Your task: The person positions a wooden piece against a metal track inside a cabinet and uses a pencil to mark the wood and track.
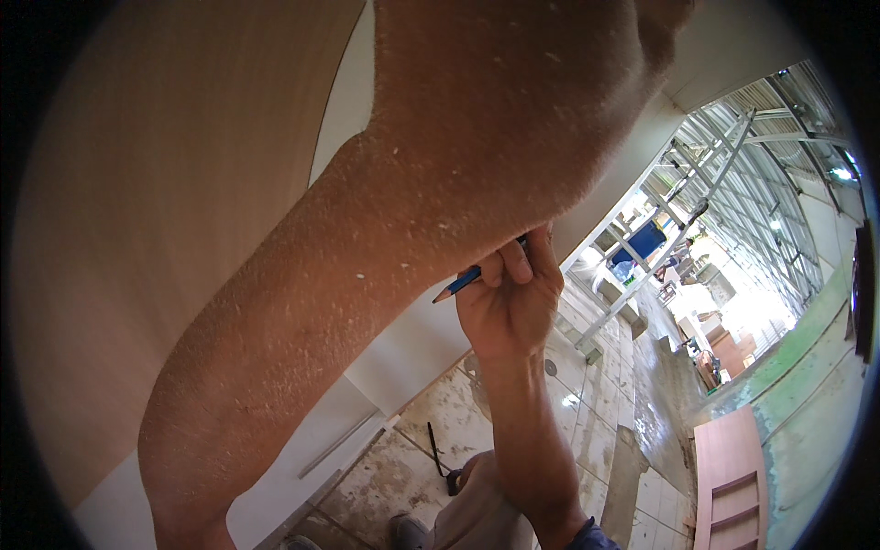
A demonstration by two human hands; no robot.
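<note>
My right hand point(513, 307) is closed around a blue pencil point(467, 280), its fingers curled in toward the palm. The sharpened wooden tip sticks out past the fingers and points down to the left. Across the middle stretches my left arm, bare and flecked with pale dust, very close to the camera. It covers the fingertips of the right hand and part of the pencil. My left hand lies outside the picture. Behind the left arm stands a large wood-grain panel point(165, 202), with a white panel point(426, 339) beside it.
Below is a stained tiled floor point(394, 477), where my legs and a shoe point(408, 532) show. A metal ladder point(632, 298) stands to the right, near a blue barrel point(639, 243). A pinkish slotted wooden piece point(731, 486) leans by a green-and-white wall point(807, 412).
</note>
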